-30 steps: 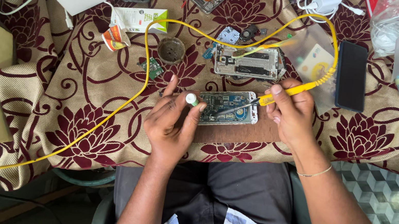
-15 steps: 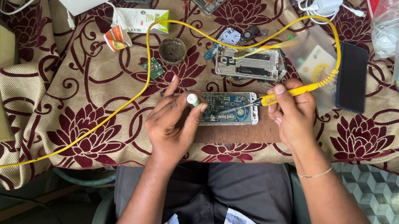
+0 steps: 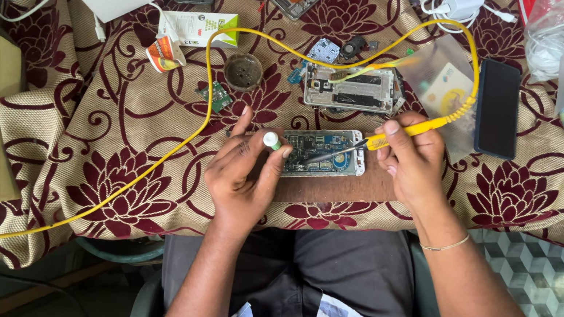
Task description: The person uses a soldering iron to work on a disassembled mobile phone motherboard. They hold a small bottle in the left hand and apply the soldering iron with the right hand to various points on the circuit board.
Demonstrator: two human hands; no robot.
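The right hand [image 3: 414, 162] is gripping the yellow soldering iron [image 3: 403, 133] and touching its tip to the open phone [image 3: 323, 153], so the left hand [image 3: 246, 175], pinching a small tube [image 3: 271, 139], should be keeping steady.

Left hand [image 3: 244, 179] curls, fingertips pinched toward one o'clock; right hand [image 3: 410, 162] grips closed, knuckles pointing toward ten o'clock.

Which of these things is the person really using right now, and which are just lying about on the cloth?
In use:
- opened phone
- yellow soldering iron in the right hand
- small green-capped tube in the left hand

Lying about:
- black phone
- second opened phone frame
- round tin
- white charger
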